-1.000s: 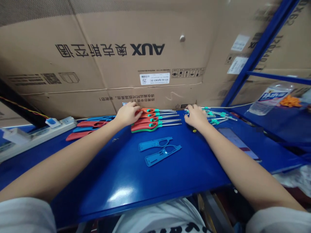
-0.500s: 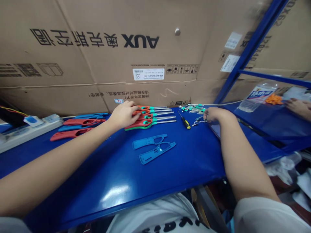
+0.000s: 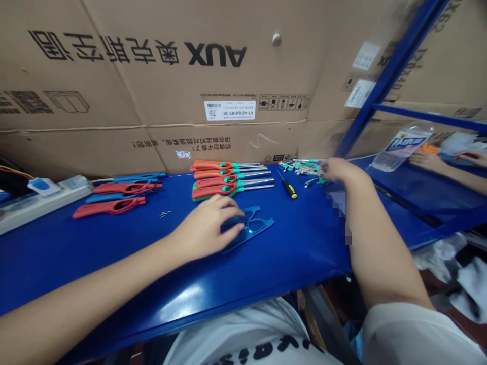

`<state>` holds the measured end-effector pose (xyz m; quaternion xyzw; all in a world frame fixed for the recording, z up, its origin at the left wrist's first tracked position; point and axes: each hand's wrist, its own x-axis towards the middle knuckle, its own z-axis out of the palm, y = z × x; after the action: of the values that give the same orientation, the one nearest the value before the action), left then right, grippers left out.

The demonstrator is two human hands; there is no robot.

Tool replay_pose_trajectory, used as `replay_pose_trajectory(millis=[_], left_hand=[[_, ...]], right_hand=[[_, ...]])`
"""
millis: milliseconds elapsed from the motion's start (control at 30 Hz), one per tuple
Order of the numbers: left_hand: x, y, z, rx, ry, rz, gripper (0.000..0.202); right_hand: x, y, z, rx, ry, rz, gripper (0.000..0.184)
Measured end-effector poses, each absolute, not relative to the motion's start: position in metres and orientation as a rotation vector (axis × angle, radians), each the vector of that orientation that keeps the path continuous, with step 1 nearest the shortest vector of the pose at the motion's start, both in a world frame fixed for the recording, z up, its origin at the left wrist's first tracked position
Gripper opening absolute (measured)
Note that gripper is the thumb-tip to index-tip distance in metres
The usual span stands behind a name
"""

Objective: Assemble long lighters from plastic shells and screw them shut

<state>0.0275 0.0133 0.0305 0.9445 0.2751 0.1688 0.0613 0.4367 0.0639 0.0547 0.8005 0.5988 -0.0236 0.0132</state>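
My left hand [image 3: 207,227] lies on the blue table [image 3: 114,263] with its fingers curled over two blue plastic handle shells [image 3: 254,226]. Behind it lies a row of several assembled red and green lighters [image 3: 224,181] with metal tubes pointing right. My right hand [image 3: 335,170] is at the back right, its fingers closed in a pile of small metal tubes with green ends [image 3: 302,168]. What the fingers hold is hidden. A black and yellow screwdriver [image 3: 287,185] lies between the lighters and my right hand.
Red and blue handle shells [image 3: 117,195] lie at the back left, beside a white power strip [image 3: 41,195]. Large cardboard boxes [image 3: 213,76] stand behind the table. At the right, a blue shelf [image 3: 418,187] carries a plastic bottle [image 3: 399,147] and another person's hands [image 3: 426,159].
My left hand left the row of lighters and came down toward me onto the blue shells. My right hand stayed in the pile of tubes.
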Motion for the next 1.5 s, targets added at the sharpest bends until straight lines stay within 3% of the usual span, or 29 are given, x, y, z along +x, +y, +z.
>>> replay_pose_trajectory(millis=[133,600,767,967,1133,1267,1500], left_hand=[[0.017,-0.021,0.021,2.715,0.890,0.394,0.035],[0.001,-0.005,0.000,2.679,0.908,0.483,0.026],[-0.004,-0.003,0.005,2.719,0.902,0.470,0.027],[-0.012,0.004,0.008,2.770,0.910,0.439,0.026],[-0.016,0.009,0.011,2.786,0.854,0.400,0.027],[-0.019,0.010,0.017,2.816,0.851,0.384,0.026],[-0.015,0.011,0.015,2.700,1.030,0.820,0.024]], right_hand=[[0.425,0.056,0.068,2.572,1.810,-0.030,0.020],[0.395,0.041,0.086,3.051,1.666,0.370,0.031],[0.393,0.051,0.082,3.209,2.113,0.742,0.026],[0.348,0.058,0.070,2.741,2.651,0.992,0.017],[0.290,0.044,0.051,2.037,3.242,0.607,0.023],[0.262,0.030,0.039,1.492,3.342,0.261,0.028],[0.255,0.025,0.030,1.183,3.368,0.036,0.026]])
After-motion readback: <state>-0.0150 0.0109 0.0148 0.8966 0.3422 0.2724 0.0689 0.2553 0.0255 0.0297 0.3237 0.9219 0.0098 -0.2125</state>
